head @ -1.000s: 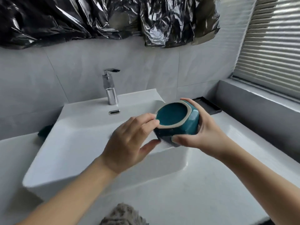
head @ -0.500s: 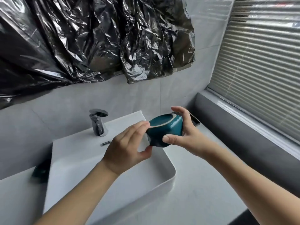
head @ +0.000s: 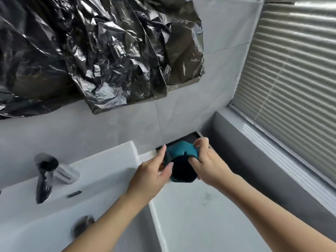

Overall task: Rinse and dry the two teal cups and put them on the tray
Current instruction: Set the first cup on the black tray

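A teal cup (head: 181, 151) is held between both my hands over the white counter, just in front of the black tray (head: 190, 138) that lies against the back wall. The cup is tipped so its dark opening faces me. My right hand (head: 207, 164) grips its right side, fingers curled over the rim. My left hand (head: 154, 171) holds its left side with thumb and fingers. Most of the tray is hidden behind the cup and hands. A second teal cup is not in view.
A white basin (head: 112, 179) with a chrome tap (head: 45, 171) and drain (head: 81, 226) sits at the left. Black plastic sheeting (head: 91, 60) hangs on the grey tiled wall. A window with blinds (head: 291, 88) and a grey sill run along the right.
Both hands have carried the cup from above the basin to the right and back, up to the tray. The cup has been turned over so its opening now faces me. The view has swung right.
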The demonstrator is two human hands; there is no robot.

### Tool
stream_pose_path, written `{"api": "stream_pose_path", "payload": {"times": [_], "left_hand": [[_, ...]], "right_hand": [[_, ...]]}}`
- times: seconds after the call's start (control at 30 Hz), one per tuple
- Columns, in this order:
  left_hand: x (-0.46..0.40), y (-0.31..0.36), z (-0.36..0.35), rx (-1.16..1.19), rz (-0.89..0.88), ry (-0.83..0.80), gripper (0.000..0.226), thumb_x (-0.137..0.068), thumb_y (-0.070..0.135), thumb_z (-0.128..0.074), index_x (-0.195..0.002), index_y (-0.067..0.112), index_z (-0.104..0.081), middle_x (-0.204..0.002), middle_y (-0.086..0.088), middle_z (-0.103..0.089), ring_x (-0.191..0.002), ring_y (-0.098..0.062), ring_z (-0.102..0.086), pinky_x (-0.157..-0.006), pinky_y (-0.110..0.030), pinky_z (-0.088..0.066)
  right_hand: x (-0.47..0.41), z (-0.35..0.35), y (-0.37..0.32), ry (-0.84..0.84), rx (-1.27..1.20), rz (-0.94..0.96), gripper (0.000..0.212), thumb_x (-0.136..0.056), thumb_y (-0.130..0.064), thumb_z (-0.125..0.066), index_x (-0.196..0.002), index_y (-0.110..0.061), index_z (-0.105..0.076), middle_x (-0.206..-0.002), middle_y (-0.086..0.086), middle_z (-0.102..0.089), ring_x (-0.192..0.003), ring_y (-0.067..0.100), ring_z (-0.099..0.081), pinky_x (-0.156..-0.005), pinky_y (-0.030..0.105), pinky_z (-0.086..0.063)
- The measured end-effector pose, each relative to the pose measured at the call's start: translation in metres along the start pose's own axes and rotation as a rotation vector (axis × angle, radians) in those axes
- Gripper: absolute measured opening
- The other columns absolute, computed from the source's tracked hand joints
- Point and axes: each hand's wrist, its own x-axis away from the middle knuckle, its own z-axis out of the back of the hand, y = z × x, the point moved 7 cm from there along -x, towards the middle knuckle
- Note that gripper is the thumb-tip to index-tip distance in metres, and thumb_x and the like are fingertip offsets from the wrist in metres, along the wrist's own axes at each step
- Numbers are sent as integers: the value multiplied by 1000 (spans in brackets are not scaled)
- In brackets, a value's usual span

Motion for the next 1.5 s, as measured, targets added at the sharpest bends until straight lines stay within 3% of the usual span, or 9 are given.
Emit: {"api": "stream_pose_path", "payload": {"times": [0.23, 0.4, 0.63, 0.87, 0.97, 1.13, 1.2, 1.3, 1.5], "left_hand": [[-86, -44, -70, -402, 181, -118, 44, -104, 33, -37, -142, 15, -48, -107, -20, -70, -102, -41, -63, -82, -43, -51], [-130, -83, -106, -470, 300, -207, 32, -102, 27, -38, -94, 6, -61, -91, -16, -68, -82, -37, -62, -67, -37, -48], [-152, -130, -132, -484, 511, -271, 32, -101, 22, -42, -75, 7, -53, -75, -8, -55, -70, -27, -50, -61, -30, -37], [-155, -161, -134, -471, 636, -243, 41, -98, 22, -47, -60, 11, -37, -65, -4, -48, -62, -25, -47, -56, -30, -36], [-156, -165, -134, -452, 636, -220, 43, -96, 20, -48, -57, 11, -33, -57, -3, -41, -51, -20, -38, -45, -30, -26], [-147, -166, -126, -368, 628, -159, 41, -96, 29, -52, -62, 8, -46, -59, -4, -51, -57, -25, -49, -52, -35, -42], [-139, -152, -117, -287, 596, -118, 29, -98, 29, -50, -84, 10, -66, -82, -7, -69, -78, -30, -63, -70, -40, -55], [-119, -124, -95, -202, 511, -27, 34, -100, 25, -49, -130, 14, -62, -123, -4, -68, -115, -25, -62, -96, -37, -50], [-55, -86, -35, -167, 328, 164, 31, -99, 16, -53, -129, 10, -63, -128, -2, -66, -119, -20, -60, -95, -18, -39]], "right_hand": [[-96, -30, 61, -47, 271, -111, 12, -95, -25, -44, -96, -13, -41, -87, 9, -59, -79, 34, -57, -55, 33, -33], [-153, -60, 95, -131, 369, -105, 16, -95, -23, -47, -85, -11, -52, -89, 8, -58, -77, 31, -57, -61, 31, -38], [-195, -108, 129, -247, 340, -170, 7, -92, -14, -47, -89, -9, -43, -69, 2, -45, -56, 21, -42, -44, 30, -27], [-216, -140, 139, -269, 324, -144, 6, -90, -10, -47, -93, -8, -52, -68, 4, -48, -63, 30, -51, -45, 30, -30], [-218, -145, 142, -250, 318, -142, 13, -95, -20, -48, -96, -9, -55, -75, 7, -58, -71, 33, -59, -54, 33, -45], [-209, -132, 136, -180, 251, -153, 27, -99, -37, -49, -108, -15, -61, -100, 4, -67, -81, 26, -62, -68, 33, -52], [-197, -117, 129, -122, 170, -148, 33, -99, -36, -49, -124, -16, -60, -116, 2, -65, -95, 24, -63, -74, 32, -53], [-170, -97, 107, -65, 87, -102, 36, -99, -33, -50, -132, -19, -54, -125, 0, -62, -104, 20, -62, -81, 31, -53], [-105, -77, 45, 26, -6, 5, 38, -96, -24, -54, -134, -18, -54, -136, -3, -57, -115, 17, -58, -85, 22, -42]]}}
